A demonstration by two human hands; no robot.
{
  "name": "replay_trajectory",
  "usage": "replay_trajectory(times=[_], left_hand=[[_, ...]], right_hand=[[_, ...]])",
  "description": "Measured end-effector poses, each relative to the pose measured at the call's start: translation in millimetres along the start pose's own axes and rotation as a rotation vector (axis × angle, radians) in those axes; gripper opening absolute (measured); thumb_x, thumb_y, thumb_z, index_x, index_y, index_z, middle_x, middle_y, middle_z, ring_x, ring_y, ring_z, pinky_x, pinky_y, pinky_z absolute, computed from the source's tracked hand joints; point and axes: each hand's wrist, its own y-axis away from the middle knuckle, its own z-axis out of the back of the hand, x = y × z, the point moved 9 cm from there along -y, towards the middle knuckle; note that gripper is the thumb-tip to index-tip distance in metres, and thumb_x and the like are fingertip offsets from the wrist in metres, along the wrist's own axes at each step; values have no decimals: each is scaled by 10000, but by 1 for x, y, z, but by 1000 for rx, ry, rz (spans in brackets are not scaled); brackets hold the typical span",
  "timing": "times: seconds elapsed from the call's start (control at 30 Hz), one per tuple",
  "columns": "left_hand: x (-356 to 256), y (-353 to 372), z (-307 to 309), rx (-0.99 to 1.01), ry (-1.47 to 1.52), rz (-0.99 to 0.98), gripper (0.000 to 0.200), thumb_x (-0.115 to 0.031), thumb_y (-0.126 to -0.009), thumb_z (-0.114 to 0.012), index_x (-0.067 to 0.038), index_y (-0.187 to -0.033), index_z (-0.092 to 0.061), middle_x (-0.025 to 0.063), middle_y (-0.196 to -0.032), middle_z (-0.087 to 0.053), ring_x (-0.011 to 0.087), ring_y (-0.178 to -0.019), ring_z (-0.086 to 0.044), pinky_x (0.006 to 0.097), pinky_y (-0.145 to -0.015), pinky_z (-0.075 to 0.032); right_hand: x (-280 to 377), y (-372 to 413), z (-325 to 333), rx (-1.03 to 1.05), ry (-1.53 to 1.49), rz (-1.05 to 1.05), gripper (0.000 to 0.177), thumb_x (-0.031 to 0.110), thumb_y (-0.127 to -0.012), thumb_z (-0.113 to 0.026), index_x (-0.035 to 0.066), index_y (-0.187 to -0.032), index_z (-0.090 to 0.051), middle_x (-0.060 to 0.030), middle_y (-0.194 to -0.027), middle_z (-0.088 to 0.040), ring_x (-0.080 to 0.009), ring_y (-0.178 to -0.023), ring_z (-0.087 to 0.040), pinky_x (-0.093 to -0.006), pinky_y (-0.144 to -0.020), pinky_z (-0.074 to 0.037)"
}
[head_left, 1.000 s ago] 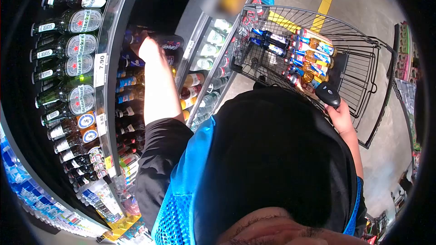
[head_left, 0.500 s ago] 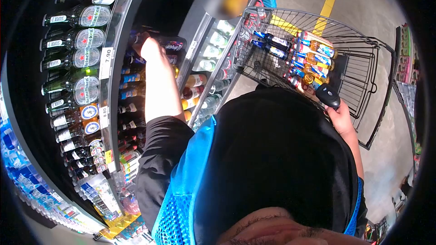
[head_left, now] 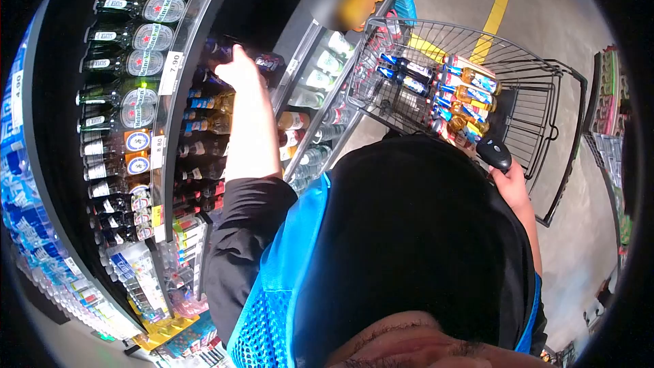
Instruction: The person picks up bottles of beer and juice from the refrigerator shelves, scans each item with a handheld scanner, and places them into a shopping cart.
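My left hand [head_left: 240, 69] reaches into the shelf at the left, with its fingers closed around a dark glass bottle [head_left: 270, 63] near the neck. The bottle lies sideways in my view, and some of the fingers are hidden in shadow. Below it, amber bottles [head_left: 219, 102] with blue necks stand in rows on the same shelf. My right hand [head_left: 509, 180] grips a black handheld scanner [head_left: 494, 154] beside the near side of a wire shopping cart [head_left: 531, 54]. Inside the cart are amber bottles [head_left: 475, 97] and dark bottles [head_left: 411, 76] with blue necks.
Green beer bottles [head_left: 139, 61] fill the nearer shelf at the left, behind a price rail [head_left: 175, 65]. Further shelving with pale bottles [head_left: 327, 61] borders the cart. A yellow line [head_left: 501, 3] crosses the floor beyond it. More stocked shelving [head_left: 610, 116] stands at the right.
My view has shifted slightly, so the left shelves sit differently in it. My left hand has moved a little rightward in view at the dark bottle. My right hand keeps its hold on the scanner.
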Motion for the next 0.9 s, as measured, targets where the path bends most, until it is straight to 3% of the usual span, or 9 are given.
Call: replay_trajectory(times=[0.1,0.17,0.37,0.5,0.7,0.77,0.8,0.87,0.9], left_hand=[[-15,83,4,131,102,-391,678,-167,-824,-694,72,-1359,-352,245,-1275,-486,311,-1142,-514,394,-1009,-408],[-13,155,-8,371,-140,-564,706,-145,-798,-698,48,-1379,-347,247,-1291,-471,330,-1204,-471,413,-1056,-363],[-3,294,-48,1125,-119,-965,667,-97,-711,-724,7,-1313,-457,214,-1249,-518,379,-1180,-495,436,-1026,-399],[27,310,-101,1307,-250,-956,689,-124,-714,-752,-15,-1324,-452,208,-1263,-537,378,-1206,-496,431,-1050,-390],[179,283,-230,1322,-320,-178,524,-190,-832,-698,-23,-1294,-515,177,-1196,-623,286,-1062,-617,375,-893,-500],[306,291,-276,1331,-291,470,478,-215,-857,-669,-22,-1273,-533,136,-1065,-643,253,-929,-626,385,-763,-511],[312,295,-292,1354,-298,482,478,-215,-857,-669,-22,-1273,-533,136,-1065,-643,253,-929,-626,385,-763,-511],[358,313,-292,1060,-218,1178,365,-235,-878,-646,-76,-1197,-564,86,-926,-600,220,-760,-573,357,-631,-463],[380,316,-304,1076,-238,1192,365,-235,-878,-646,-76,-1197,-564,86,-926,-600,220,-760,-573,357,-631,-463]], right_hand=[[-24,8,17,-30,16,-60,239,22,-870,-621,22,-1105,-581,12,-886,-615,-77,-718,-553,-248,-659,-461],[-26,17,21,-66,-62,-95,191,44,-883,-618,22,-1070,-589,5,-857,-618,-88,-686,-569,-250,-636,-461],[-58,25,30,-99,-103,-193,116,130,-904,-627,43,-979,-610,11,-764,-618,-87,-624,-570,-244,-567,-433],[-107,28,40,-183,-151,-372,176,201,-901,-657,48,-980,-624,-3,-762,-642,-74,-628,-578,-238,-542,-402],[-151,28,35,-349,-228,-427,194,207,-903,-654,44,-1001,-615,-34,-819,-666,-122,-689,-655,-251,-573,-451],[-139,25,33,-448,-248,-466,194,191,-905,-650,40,-1017,-604,-45,-820,-667,-133,-679,-654,-263,-564,-458],[-141,22,33,-467,-267,-481,183,160,-906,-644,30,-1025,-594,-50,-825,-663,-143,-681,-649,-276,-568,-472],[-147,22,34,-558,-393,-508,133,134,-919,-608,19,-984,-590,-56,-783,-630,-167,-670,-628,-298,-588,-500],[-149,20,32,-580,-492,-503,124,127,-923,-597,13,-972,-588,-62,-772,-616,-176,-658,-615,-308,-600,-513]])
